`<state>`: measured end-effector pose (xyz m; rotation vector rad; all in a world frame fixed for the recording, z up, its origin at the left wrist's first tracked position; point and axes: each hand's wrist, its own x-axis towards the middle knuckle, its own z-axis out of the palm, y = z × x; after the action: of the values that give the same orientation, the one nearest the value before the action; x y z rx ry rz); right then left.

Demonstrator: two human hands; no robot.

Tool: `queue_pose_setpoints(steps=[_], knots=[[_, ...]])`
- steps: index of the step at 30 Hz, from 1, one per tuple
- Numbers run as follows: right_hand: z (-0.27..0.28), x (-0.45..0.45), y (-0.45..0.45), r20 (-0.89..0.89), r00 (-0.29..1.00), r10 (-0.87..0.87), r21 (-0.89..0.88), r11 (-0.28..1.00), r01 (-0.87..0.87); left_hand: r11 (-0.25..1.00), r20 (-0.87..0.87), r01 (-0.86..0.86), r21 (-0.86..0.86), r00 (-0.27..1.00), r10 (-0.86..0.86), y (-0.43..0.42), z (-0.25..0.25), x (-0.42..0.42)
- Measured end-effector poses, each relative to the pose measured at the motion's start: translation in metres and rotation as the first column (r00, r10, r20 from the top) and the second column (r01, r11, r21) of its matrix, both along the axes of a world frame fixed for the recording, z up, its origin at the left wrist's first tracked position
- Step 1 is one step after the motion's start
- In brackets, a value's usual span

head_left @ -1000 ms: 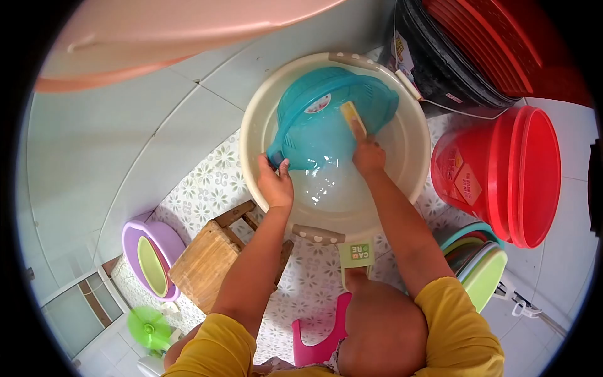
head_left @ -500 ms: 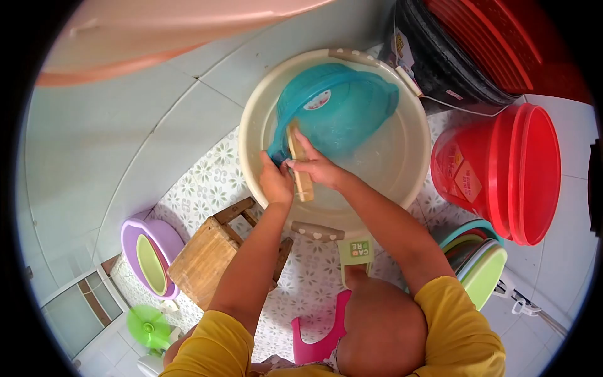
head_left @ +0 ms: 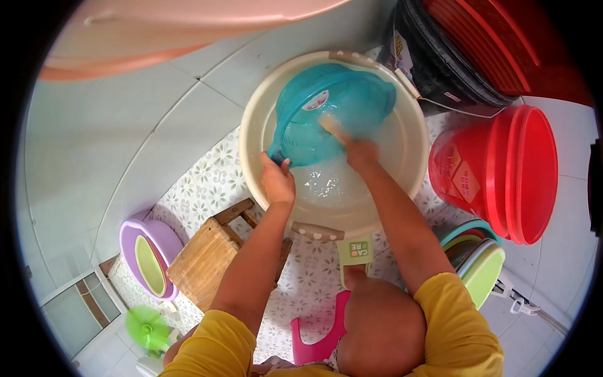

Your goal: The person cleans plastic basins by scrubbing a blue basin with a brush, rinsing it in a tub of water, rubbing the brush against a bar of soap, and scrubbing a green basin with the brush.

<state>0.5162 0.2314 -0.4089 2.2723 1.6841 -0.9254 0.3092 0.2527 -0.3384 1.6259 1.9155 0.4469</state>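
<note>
A teal plastic basin (head_left: 361,97) lies tilted inside a large cream tub (head_left: 254,119) with water in it. My left hand (head_left: 277,182) is closed on the teal basin's near-left rim, thumb on top. Inside the tub, my right hand (head_left: 362,155) grips a tan wooden scrubbing brush (head_left: 333,127), its far end against the basin's inner side. Motion blurs the brush and the right fingers, and its bristles are hidden. Splashed water (head_left: 326,185) glints below the basin.
Left of the tub stand a wooden stool (head_left: 204,261) and a purple basin (head_left: 129,242). Red buckets (head_left: 499,176) and a black bucket (head_left: 433,69) crowd the right. Stacked basins (head_left: 483,276) sit near my right arm. A green fan (head_left: 147,328) is at lower left.
My right hand has moved right and up, away from my left hand, taking the brush from the basin's rim to its inside. My left hand stays on the rim.
</note>
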Motion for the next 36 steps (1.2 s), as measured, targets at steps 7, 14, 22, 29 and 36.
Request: queue_pose_setpoints(steps=[7, 14, 22, 29, 36], knots=[[-0.004, 0.028, 0.002, 0.429, 0.881, -0.199, 0.483, 0.875, -0.038, 0.990, 0.007, 0.012, 0.139, 1.000, -0.013, -0.001, -0.015, -0.004], [0.015, 0.032, 0.000, 0.355, 0.898, -0.262, 0.441, 0.893, 0.086, 0.988, -0.002, 0.030, 0.154, 1.000, -0.030, -0.001, -0.012, -0.003], [-0.031, -0.017, -0.016, -0.089, 0.966, -0.245, -0.003, 0.969, 0.245, 0.999, 0.015, 0.027, -0.021, 1.000, -0.027, 0.000, 0.004, 0.001], [-0.015, -0.086, -0.009, -0.916, 0.393, -0.079, 0.070, 0.934, 0.351, 0.994, 0.003, 0.027, -0.103, 1.000, -0.026, 0.002, -0.001, 0.000], [0.007, -0.083, -0.012, -0.919, 0.361, 0.160, 0.278, 0.911, 0.304, 0.992, 0.076, 0.068, -0.108, 0.995, -0.060, 0.001, -0.015, -0.005]])
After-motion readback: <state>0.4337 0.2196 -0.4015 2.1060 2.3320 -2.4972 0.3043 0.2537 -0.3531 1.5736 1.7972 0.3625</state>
